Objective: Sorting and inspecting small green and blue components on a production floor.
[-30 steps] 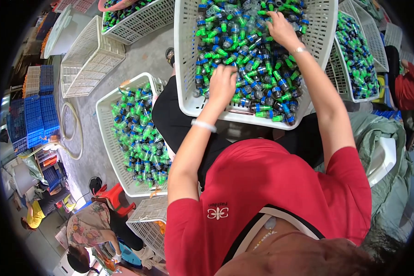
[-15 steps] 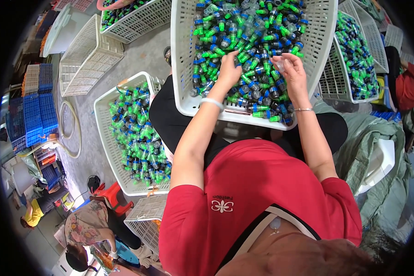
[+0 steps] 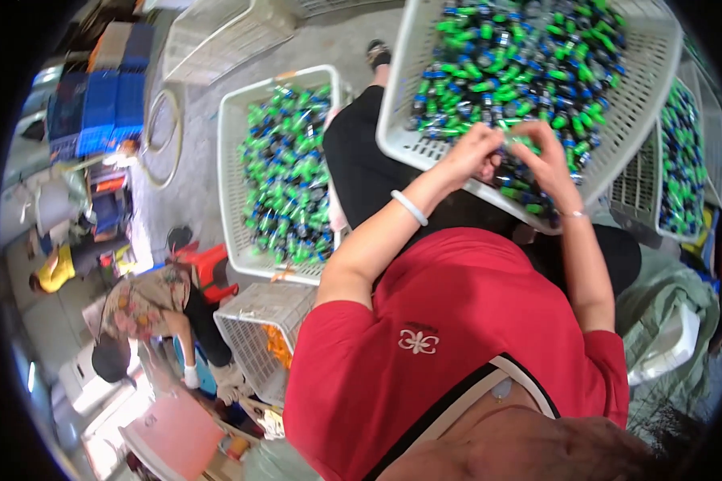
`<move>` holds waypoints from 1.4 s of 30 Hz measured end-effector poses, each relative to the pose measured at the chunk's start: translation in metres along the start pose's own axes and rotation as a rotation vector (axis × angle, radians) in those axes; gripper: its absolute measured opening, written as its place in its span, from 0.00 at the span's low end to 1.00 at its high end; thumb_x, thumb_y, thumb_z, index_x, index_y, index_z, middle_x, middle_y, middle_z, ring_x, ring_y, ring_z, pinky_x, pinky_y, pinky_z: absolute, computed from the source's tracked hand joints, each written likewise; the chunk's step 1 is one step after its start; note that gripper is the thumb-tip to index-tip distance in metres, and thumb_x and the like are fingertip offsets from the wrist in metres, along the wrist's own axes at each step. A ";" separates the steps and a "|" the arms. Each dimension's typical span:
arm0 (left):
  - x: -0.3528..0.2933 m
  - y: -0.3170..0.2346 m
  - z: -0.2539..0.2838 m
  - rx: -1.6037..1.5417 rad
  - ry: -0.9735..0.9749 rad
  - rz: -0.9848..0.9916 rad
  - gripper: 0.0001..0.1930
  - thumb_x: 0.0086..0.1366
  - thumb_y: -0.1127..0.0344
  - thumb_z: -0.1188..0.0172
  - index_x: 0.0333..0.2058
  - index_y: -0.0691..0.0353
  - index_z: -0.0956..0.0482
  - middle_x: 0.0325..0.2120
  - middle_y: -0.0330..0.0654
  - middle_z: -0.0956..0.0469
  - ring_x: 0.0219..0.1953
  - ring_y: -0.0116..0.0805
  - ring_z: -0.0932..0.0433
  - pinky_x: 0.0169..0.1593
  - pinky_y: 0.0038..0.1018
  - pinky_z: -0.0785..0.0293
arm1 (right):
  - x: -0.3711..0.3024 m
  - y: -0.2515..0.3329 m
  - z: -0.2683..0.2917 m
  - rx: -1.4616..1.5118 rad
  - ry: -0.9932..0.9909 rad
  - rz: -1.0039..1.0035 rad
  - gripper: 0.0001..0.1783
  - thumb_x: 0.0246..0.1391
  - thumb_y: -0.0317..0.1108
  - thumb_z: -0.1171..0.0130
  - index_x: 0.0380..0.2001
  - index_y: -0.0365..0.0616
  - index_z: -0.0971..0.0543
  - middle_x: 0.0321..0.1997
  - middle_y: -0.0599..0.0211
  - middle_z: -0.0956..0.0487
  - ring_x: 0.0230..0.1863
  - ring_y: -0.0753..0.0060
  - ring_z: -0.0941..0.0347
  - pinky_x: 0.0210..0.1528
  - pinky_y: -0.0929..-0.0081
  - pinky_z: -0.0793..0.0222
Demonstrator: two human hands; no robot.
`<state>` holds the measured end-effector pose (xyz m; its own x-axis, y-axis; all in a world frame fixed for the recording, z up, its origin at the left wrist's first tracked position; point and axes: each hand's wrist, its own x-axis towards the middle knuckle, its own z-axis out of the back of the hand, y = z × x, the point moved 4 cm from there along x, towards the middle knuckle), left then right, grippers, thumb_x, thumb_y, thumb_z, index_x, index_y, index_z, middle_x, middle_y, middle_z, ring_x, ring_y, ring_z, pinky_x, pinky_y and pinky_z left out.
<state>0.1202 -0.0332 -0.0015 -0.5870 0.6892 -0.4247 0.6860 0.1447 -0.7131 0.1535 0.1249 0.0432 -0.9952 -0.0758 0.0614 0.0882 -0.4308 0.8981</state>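
Observation:
Over the near edge of a white plastic crate [image 3: 638, 120], my two hands meet at their fingertips. My left hand [image 3: 475, 154] is closed, pinching a small piece with a bit of green showing; most of it is hidden by the fingers. My right hand [image 3: 547, 160] has its thumb and finger bent together at the same spot, on what looks like a clear plastic cap [image 3: 507, 139], blurred. Beneath and beyond them, the crate holds a heap of small bottle-like pieces [image 3: 529, 64] with green tips, blue bands and dark bodies.
Left of my leg stands another white crate [image 3: 226, 184] full of the same pieces. A further filled crate [image 3: 658, 176] is at the right. An overturned white basket [image 3: 253, 329], a red stool [image 3: 212, 268] and a bent-over person [image 3: 148, 309] are at the lower left.
My left hand has drawn back from the heap toward the crate's near edge. The right hand has come to meet it. The whole view has shifted, moving the crates rightward.

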 end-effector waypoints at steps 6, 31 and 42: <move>-0.026 -0.011 -0.009 0.040 0.034 -0.012 0.12 0.70 0.55 0.50 0.37 0.57 0.37 0.18 0.36 0.33 0.13 0.20 0.40 0.17 0.18 0.42 | -0.012 0.070 0.006 -0.637 0.178 0.393 0.18 0.49 0.32 0.35 0.42 0.41 0.27 0.37 0.55 0.25 0.38 0.55 0.27 0.36 0.70 0.30; -0.101 -0.036 0.064 0.685 -0.630 -0.693 0.13 0.66 0.64 0.43 0.44 0.62 0.34 0.25 0.41 0.27 0.22 0.29 0.26 0.27 0.27 0.27 | -0.005 0.049 -0.052 0.619 0.372 -0.601 0.21 0.65 0.51 0.57 0.38 0.44 0.27 0.15 0.74 0.33 0.13 0.83 0.40 0.14 0.83 0.47; -0.146 -0.109 0.133 0.165 -0.653 -0.489 0.10 0.69 0.58 0.48 0.40 0.58 0.30 0.21 0.32 0.33 0.18 0.17 0.38 0.19 0.15 0.42 | 0.016 0.077 -0.049 -0.126 0.105 0.082 0.23 0.53 0.37 0.39 0.52 0.43 0.30 0.33 0.63 0.27 0.30 0.71 0.29 0.31 0.74 0.32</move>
<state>0.0739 -0.2434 0.0641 -0.9687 0.0176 -0.2475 0.2466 0.1801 -0.9522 0.1464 0.0468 0.0917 -0.9752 -0.2059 0.0808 0.1802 -0.5279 0.8300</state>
